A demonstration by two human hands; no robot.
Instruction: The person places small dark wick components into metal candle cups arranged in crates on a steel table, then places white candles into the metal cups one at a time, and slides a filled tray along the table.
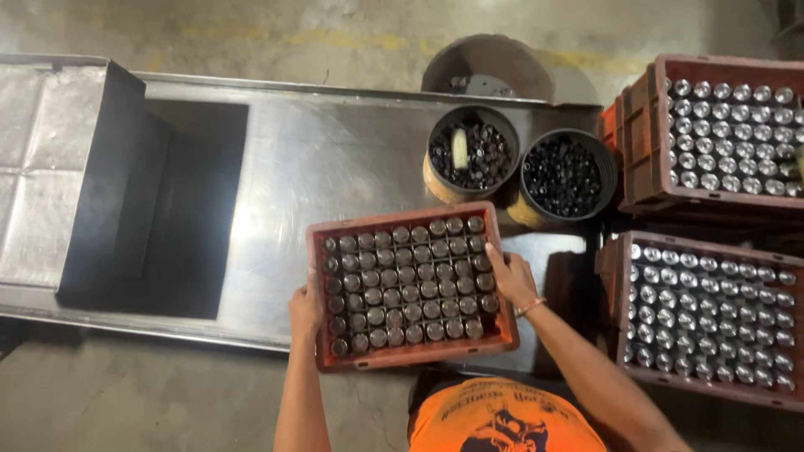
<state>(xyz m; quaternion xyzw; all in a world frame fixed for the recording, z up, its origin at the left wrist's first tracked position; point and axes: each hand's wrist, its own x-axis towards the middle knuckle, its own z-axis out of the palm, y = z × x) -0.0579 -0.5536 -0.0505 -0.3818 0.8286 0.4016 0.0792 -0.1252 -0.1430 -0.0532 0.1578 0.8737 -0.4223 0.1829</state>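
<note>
A red-brown plastic crate (410, 356) packed with several rows of upright metal-topped bottles rests on the steel table (318, 159) near its front edge. My left hand (305, 310) grips the crate's left wall. My right hand (511, 276) holds the crate's right wall, fingers over the rim, with a thread band at the wrist. The crate sits slightly tilted relative to the table edge.
Two round buckets (471, 155) (563, 177) of small dark caps stand just behind the crate; a third tub (490, 67) sits on the floor beyond. Two more full crates (724, 138) (708, 314) are stacked at the right. A dark rectangular opening (180, 209) lies at the table's left.
</note>
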